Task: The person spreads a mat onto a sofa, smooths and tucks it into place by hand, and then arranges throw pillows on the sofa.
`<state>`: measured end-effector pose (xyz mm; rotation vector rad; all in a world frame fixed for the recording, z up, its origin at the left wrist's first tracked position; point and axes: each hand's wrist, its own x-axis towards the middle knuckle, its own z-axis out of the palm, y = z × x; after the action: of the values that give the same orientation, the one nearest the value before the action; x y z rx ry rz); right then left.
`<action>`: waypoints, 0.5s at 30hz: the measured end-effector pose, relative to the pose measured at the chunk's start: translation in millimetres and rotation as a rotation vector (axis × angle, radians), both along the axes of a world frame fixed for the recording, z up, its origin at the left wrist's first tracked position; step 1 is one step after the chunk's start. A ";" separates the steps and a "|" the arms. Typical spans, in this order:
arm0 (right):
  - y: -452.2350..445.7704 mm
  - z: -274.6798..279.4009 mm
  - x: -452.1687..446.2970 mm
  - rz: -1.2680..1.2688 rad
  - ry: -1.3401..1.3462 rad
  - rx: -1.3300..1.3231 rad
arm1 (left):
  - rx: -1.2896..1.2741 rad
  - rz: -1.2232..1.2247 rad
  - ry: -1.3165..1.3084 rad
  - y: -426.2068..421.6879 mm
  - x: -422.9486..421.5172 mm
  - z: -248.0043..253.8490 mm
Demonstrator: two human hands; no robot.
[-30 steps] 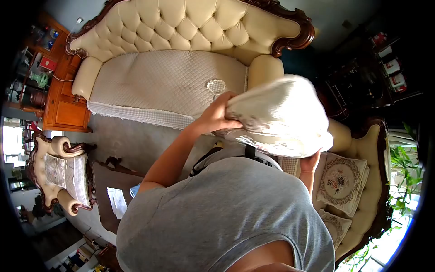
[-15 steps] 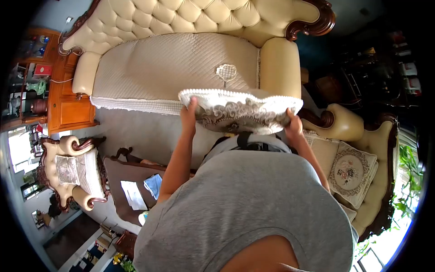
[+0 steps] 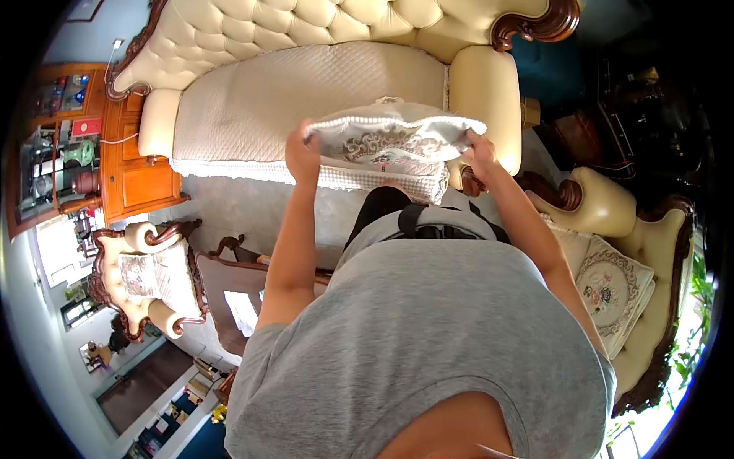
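A pale cushion (image 3: 382, 145) with a beaded edge and a brown floral pattern hangs between my two hands, just over the front of the long sofa's quilted seat (image 3: 283, 92). Its left corner is gripped by my left hand (image 3: 303, 157), fingers wrapped round the edge. My right hand (image 3: 479, 157) pinches the opposite corner. The floral face is turned towards me. Behind the cushion's top edge shows a small part of a checked, scalloped piece (image 3: 390, 100) on the seat.
At the right stands another sofa (image 3: 634, 336) with a floral cushion (image 3: 608, 287). An armchair (image 3: 145, 279) and a dark table (image 3: 222, 291) with papers are at the left. A wooden cabinet (image 3: 138, 183) stands beyond the long sofa's left arm.
The cushion went from bunched and side-on to spread between both hands, then moved forward over the seat edge. My arms are now stretched further towards the long sofa.
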<state>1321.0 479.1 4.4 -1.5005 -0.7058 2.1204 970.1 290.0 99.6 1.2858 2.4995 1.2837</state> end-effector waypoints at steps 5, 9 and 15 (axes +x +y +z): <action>-8.0 -2.6 1.5 -0.038 -0.053 0.068 | -0.494 -0.137 0.765 24.8 49.7 8.1; -10.7 -2.4 21.2 0.099 0.033 0.185 | -0.392 -0.595 0.641 67.9 73.6 -3.5; -56.1 2.5 53.8 -0.038 -0.133 0.112 | -0.277 -0.491 0.867 124.8 50.9 -51.0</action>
<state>1374.9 423.0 6.9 -1.5913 -0.8228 1.9340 1021.0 414.7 48.6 2.5260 2.3540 0.2651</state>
